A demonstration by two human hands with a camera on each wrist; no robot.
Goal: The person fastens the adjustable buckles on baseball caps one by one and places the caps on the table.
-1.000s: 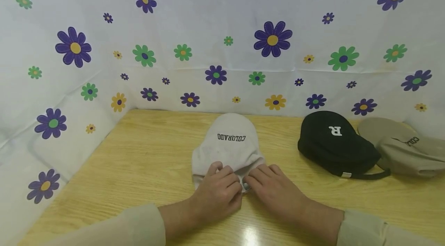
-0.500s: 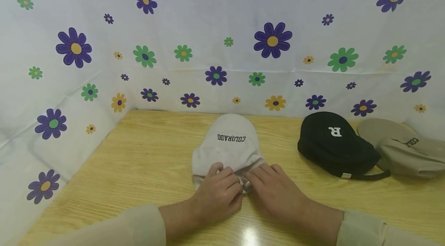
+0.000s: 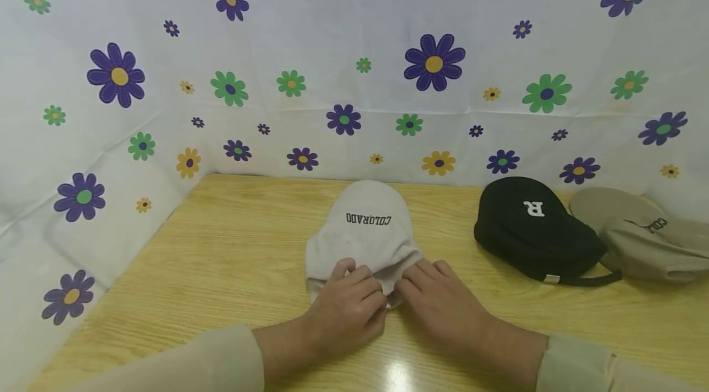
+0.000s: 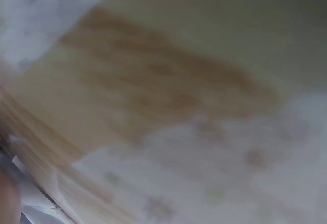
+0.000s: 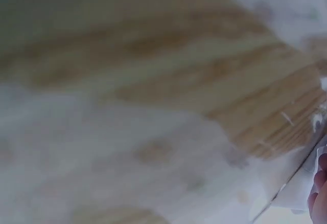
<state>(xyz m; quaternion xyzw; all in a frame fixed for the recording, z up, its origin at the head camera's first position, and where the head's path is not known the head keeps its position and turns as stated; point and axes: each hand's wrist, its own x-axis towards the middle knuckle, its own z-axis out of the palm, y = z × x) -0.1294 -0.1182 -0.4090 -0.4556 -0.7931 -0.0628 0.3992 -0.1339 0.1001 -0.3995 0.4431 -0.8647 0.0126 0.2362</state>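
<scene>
A pale beige baseball cap [image 3: 365, 244] lies on the wooden table in the head view, its COLORADO lettering upside down and its brim towards the wall. My left hand [image 3: 350, 307] has curled fingers gripping the cap's near edge. Just to the right, my right hand [image 3: 443, 306] pinches the same edge with bent fingers. Both thumbs and the part of the cap between the fingertips are mostly hidden. The wrist views are blurred; only slivers of the left hand [image 4: 7, 198] and right hand [image 5: 319, 191] show at their lower corners.
To the right lies a black cap [image 3: 526, 238] with a white R and a strap with a metal buckle [image 3: 551, 279]. A khaki cap [image 3: 653, 244] sits beside it at the right edge. A flower-print cloth [image 3: 332, 29] rises behind the table [image 3: 221, 244].
The right fingers have shifted slightly at the cap's near edge. A shiny piece seen between the hands half a second ago is now hidden. The left hand stays in place.
</scene>
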